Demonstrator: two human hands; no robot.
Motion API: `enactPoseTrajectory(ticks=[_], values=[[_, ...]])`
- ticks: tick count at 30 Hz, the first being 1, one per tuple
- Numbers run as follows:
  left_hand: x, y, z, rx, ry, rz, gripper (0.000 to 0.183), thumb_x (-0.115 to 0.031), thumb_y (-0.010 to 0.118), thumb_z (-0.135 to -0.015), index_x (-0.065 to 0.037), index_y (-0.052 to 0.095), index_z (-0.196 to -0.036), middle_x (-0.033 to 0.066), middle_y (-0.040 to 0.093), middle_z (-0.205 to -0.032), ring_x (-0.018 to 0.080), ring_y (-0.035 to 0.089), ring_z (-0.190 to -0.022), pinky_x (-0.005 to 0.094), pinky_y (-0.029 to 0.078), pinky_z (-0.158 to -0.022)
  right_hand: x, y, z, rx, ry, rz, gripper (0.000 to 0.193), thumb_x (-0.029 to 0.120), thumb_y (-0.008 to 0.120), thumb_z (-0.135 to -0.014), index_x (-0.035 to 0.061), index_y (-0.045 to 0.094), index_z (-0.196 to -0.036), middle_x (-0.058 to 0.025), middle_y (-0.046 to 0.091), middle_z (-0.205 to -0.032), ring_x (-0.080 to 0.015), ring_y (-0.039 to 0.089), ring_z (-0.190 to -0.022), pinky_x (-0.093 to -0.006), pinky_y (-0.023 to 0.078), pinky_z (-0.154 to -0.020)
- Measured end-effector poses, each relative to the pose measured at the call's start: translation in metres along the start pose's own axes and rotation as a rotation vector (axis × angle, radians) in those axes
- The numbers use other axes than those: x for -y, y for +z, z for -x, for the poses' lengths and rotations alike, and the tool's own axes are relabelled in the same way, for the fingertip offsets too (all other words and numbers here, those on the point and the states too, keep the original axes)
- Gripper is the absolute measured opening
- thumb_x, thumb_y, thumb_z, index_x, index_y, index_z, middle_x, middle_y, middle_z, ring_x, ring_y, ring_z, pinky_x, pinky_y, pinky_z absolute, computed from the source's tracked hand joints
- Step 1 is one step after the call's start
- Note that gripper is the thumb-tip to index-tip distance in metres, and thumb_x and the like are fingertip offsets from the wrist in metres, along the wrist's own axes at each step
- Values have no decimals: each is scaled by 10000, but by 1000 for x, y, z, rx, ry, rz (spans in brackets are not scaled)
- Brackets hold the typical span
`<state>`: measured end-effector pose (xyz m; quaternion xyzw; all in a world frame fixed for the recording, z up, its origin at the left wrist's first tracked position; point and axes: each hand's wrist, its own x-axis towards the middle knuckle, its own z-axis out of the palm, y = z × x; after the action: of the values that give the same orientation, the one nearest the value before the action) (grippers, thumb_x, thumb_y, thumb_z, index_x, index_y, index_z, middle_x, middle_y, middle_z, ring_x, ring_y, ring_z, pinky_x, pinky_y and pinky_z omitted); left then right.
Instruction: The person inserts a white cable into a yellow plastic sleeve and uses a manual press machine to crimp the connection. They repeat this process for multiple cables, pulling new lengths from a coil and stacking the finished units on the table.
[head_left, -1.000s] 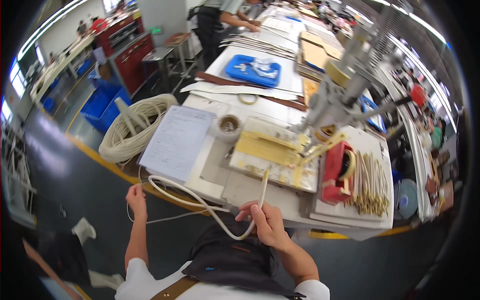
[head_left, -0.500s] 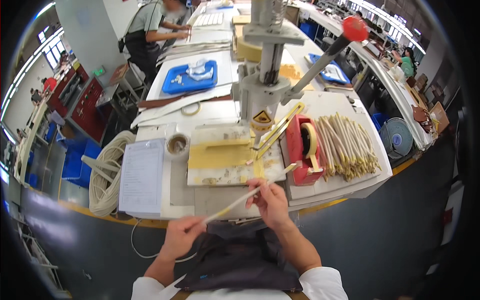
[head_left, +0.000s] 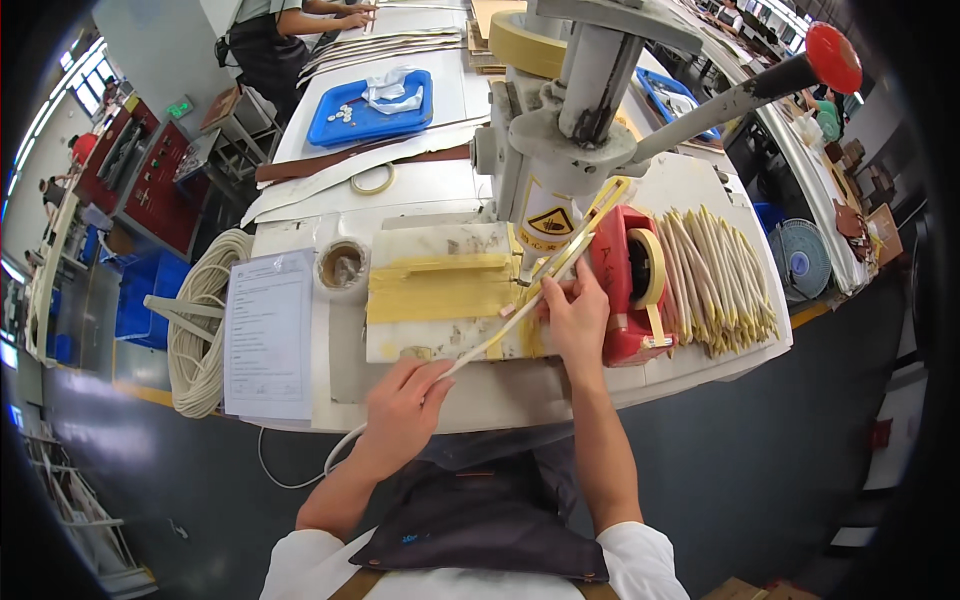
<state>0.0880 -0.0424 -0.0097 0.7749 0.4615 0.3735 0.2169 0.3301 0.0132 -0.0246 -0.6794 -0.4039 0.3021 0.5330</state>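
Note:
A thin white cord (head_left: pixel 492 344) runs slantwise from my left hand up to my right hand, over the front of a pale board (head_left: pixel 400 345) patched with yellow tape. My left hand (head_left: pixel 403 408) pinches its lower part near the table's front edge. At the upper part, my right hand (head_left: pixel 578 318) has its fingers closed around the cord, beneath the grey lever press (head_left: pixel 570 145). Beside those fingers lies a long yellow looped tool (head_left: pixel 612 200), which partly overlaps the cord's far end. Just right of my right hand stands a red tape dispenser (head_left: pixel 622 345).
Many white cords with yellow tips (head_left: pixel 715 285) are piled on the right. The press's red-knobbed lever (head_left: pixel 833 58) juts rightward. To the left are a tape roll (head_left: pixel 342 266), a printed sheet (head_left: pixel 268 345) and a coiled rope (head_left: pixel 198 330). A blue tray (head_left: pixel 345 135) sits farther back.
Both hands have moved forward over the table with the cord. Its upper end has gone from in front of the board to beneath the press. My view has shifted closer to the press.

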Motion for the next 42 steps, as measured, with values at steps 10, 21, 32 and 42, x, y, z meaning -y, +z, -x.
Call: enactPoseTrajectory(ticks=[10,21,32,42], values=[[18,28,-41,-21,149,-146,173,-40,758,-781,-57,729,-951,68,616,-809,259,617,-720,370,503,-628,9,5,-31,-150,-173,289,364,75,673,-901,-41,581,-1234,-164,653,-879,-288,660,-788,-393,527,-750],[30,40,-45,-78,192,-142,164,-1,742,-773,-29,711,-931,77,566,-779,265,570,-711,378,474,-622,-24,24,-38,-238,-495,707,153,45,595,-900,-88,644,-958,-239,626,-1216,-414,632,-954,-457,525,-861],[34,42,-51,147,362,-291,476,42,627,-675,31,647,-1151,76,523,-828,237,534,-762,343,478,-666,-17,26,-34,-183,-359,912,262,87,585,-873,-27,636,-1102,-172,591,-1328,-395,626,-923,-460,526,-851],[32,47,-60,182,509,-482,501,-15,635,-686,44,640,-1183,52,536,-847,191,534,-761,307,480,-642,-20,25,-36,-158,-353,934,265,114,575,-879,-27,658,-1089,-192,556,-1384,-405,632,-897,-459,538,-845]])
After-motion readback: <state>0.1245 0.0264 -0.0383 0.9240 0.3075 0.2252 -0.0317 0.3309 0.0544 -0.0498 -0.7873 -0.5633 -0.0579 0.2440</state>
